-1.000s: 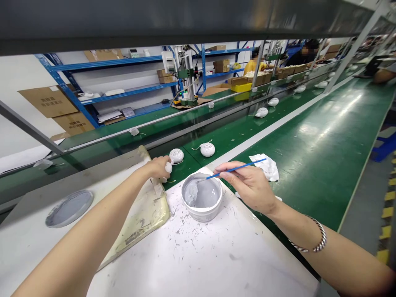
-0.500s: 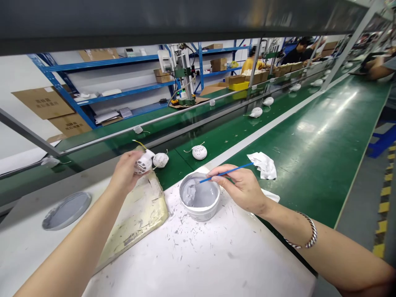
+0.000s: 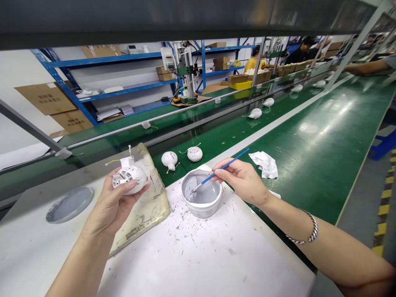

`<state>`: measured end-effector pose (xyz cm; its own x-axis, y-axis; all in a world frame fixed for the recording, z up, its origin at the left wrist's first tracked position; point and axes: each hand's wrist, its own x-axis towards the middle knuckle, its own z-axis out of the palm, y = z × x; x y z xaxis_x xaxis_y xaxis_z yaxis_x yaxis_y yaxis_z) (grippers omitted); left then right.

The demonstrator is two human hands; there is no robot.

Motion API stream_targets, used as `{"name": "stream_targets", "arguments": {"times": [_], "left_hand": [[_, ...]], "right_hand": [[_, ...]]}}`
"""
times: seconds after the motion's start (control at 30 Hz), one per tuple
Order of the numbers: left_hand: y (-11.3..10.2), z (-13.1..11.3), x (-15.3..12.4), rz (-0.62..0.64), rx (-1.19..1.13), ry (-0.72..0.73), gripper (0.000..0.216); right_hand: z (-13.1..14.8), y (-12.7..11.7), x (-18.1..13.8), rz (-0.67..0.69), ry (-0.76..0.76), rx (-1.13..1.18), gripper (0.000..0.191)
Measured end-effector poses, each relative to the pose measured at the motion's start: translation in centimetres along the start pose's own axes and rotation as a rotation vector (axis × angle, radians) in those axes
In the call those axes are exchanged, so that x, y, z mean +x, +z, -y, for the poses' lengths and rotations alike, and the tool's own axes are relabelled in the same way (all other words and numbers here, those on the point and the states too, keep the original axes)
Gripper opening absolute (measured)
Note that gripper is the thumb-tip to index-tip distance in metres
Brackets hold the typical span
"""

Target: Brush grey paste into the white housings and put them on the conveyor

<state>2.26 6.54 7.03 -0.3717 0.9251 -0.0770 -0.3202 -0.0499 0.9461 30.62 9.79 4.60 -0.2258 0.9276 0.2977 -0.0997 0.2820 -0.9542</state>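
My left hand grips a round white plastic part with vent slots and a thin yellow wire, lifted above a stained pad. My right hand pinches a thin blue brush, whose tip dips into grey paste in a white tub on the white board. Two more white round parts lie on the green belt just beyond the tub.
A grey lid lies at the left. A crumpled white cloth rests on the green conveyor. More white parts run along the belt. Blue shelving and a small press stand behind. Other people work at the far end.
My left hand picked a white part off the belt and drew it back toward me over the pad. My right hand tilted the brush further down into the tub.
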Motion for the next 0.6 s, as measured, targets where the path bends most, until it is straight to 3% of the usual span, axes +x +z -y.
{"name": "stream_targets", "arguments": {"times": [0.33, 0.43, 0.6], "left_hand": [[0.5, 0.4, -1.8, 0.010, 0.061, 0.060, 0.049], [1.0, 0.4, -2.4, 0.056, 0.092, 0.027, 0.048], [1.4, -0.3, -3.4, 0.013, 0.051, -0.096, 0.051]], "right_hand": [[-1.2, -0.8, 1.2, -0.186, 0.276, 0.354, 0.029], [-1.4, -1.1, 1.4, -0.223, 0.321, 0.401, 0.030], [-1.7, -1.2, 1.6, -0.206, 0.357, 0.475, 0.016]]}}
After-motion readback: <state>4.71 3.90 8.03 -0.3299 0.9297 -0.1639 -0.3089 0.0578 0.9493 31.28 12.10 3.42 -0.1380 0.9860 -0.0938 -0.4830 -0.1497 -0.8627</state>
